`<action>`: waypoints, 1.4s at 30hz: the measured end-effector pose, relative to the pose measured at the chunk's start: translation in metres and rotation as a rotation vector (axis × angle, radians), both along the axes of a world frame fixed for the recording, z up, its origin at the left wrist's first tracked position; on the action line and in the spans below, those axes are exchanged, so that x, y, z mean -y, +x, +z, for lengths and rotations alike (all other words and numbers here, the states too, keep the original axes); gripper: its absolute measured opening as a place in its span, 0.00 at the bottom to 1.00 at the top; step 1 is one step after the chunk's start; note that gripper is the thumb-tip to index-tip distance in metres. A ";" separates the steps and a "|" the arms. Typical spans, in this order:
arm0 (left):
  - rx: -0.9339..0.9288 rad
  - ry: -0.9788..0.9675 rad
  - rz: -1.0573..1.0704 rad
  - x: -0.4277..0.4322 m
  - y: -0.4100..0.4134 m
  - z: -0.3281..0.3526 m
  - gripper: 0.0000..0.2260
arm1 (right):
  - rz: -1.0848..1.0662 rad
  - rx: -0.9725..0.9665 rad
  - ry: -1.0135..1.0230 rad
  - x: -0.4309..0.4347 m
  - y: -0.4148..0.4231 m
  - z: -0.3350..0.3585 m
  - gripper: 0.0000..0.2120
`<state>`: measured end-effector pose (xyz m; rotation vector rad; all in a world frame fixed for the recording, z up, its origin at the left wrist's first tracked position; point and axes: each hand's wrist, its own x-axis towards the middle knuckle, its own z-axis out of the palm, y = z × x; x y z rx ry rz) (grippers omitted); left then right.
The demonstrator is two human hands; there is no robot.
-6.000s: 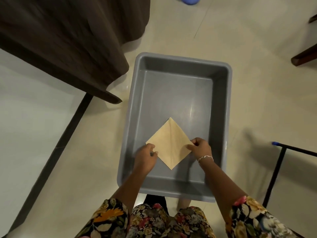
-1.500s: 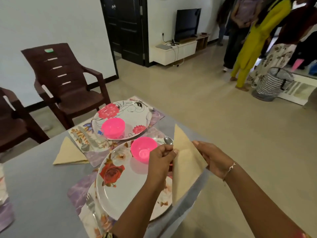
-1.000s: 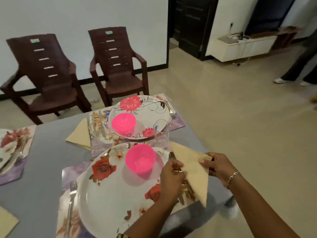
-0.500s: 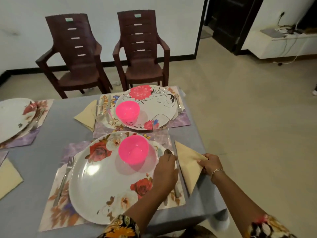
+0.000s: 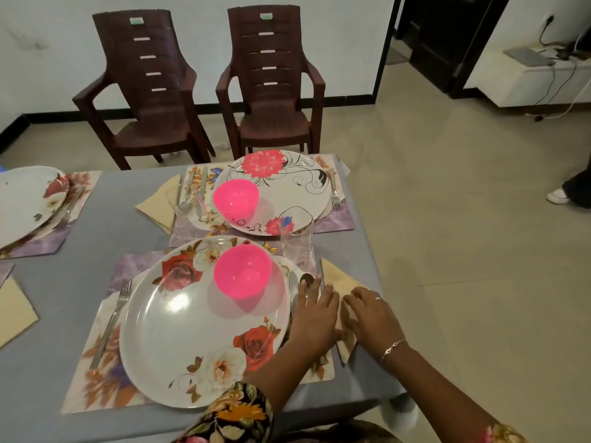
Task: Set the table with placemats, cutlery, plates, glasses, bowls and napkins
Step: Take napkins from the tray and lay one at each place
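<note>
Fingers (image 5: 327,297) of the left hand (image 5: 315,318) lie straight along the left edge of the beige napkin (image 5: 335,276), holding nothing; the right hand (image 5: 372,318) rests flat on it, fingers relaxed. That napkin lies on the grey table (image 5: 80,270), just right of the near placemat (image 5: 319,369)

View: one wide-angle camera, worn on the head.
Position: close above the near right corner of the tabletop (image 5: 105,219).
Facing: forward and down, across the tabletop towards two chairs (image 5: 271,75) at the wall.
Right side: floor (image 5: 447,219).
</note>
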<state>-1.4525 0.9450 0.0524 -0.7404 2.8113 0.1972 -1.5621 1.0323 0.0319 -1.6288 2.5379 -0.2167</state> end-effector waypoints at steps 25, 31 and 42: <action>-0.873 -0.235 1.086 0.075 0.207 0.011 0.11 | -0.125 0.317 -0.278 0.004 0.064 0.003 0.08; -0.407 0.097 1.665 0.109 0.279 0.006 0.14 | -0.330 0.324 -0.109 0.006 0.086 0.005 0.12; -0.336 0.137 1.618 0.127 0.307 -0.004 0.14 | -0.615 0.332 0.172 0.021 0.105 0.023 0.13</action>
